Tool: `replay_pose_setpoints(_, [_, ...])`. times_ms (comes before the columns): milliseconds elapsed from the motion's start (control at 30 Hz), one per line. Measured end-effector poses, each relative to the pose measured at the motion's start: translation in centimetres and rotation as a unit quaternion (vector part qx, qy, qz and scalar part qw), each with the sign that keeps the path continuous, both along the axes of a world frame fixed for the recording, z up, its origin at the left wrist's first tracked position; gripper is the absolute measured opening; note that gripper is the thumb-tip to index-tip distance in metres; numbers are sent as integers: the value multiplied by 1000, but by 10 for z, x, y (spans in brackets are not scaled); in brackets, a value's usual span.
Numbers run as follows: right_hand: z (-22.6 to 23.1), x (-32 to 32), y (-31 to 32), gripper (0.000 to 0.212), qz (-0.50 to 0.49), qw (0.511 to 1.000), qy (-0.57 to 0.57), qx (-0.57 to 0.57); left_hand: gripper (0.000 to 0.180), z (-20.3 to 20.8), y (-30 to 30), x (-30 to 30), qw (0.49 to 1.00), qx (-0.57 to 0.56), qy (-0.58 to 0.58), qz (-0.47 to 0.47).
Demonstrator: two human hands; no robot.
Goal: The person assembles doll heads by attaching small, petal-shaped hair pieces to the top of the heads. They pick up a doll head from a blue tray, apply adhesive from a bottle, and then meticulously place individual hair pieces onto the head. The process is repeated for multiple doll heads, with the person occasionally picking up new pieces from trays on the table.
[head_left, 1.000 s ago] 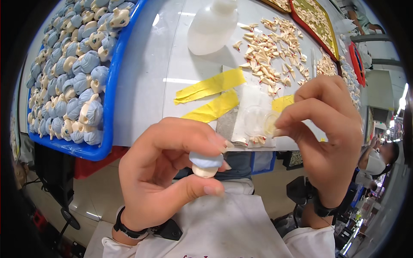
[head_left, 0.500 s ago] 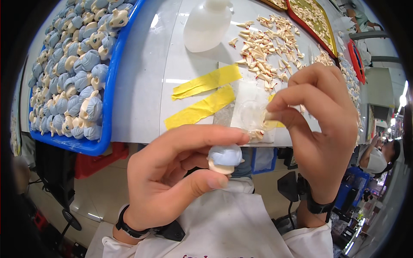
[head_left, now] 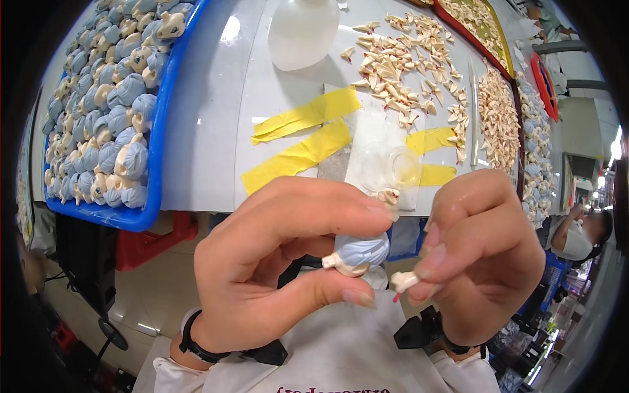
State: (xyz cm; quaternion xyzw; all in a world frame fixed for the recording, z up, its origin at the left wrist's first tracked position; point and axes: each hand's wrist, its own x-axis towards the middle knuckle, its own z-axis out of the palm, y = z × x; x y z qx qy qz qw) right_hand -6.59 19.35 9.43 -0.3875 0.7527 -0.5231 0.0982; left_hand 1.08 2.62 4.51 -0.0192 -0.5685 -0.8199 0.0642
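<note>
Between the thumb and fingers of my left hand [head_left: 262,255] is a small toy head [head_left: 363,252] with moulded light-blue hair and a cream face. It is tipped on its side, with a cream stub sticking out to the left. Close by on its right, my right hand [head_left: 485,242] pinches a small cream toy piece [head_left: 405,281] with a thin red tip pointing down. A small gap separates this piece from the head. Just beyond my hands, clear shallow dishes [head_left: 405,169] sit on a white sheet [head_left: 359,157] at the table edge, with a few cream pieces [head_left: 386,195] beside them.
At the left, a blue tray [head_left: 161,150] holds many similar heads. A translucent bottle [head_left: 301,36] stands at the back, near scattered cream pieces [head_left: 400,72]. Yellow tape strips [head_left: 295,157] lie on the table. More pieces [head_left: 499,118] are heaped at the right.
My right hand has come away from the dishes, down toward the toy head, and the cream piece now shows in its fingers. My left hand has turned the head onto its side.
</note>
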Motion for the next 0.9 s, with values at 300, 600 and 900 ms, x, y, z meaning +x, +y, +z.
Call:
replay_pose_setpoints(300, [-8,10,-7,22,-26,996,88,7,41,4,-2,1,948,-276,148,53])
replay_pose_setpoints(600, [-11,-3,-6,29,-37,994,104,-30,48,8,-3,-4,915,-359,160,94])
replay_pose_setpoints(900, [-10,-91,16,12,-142,941,131,277,55,-7,-23,2,927,-335,97,140])
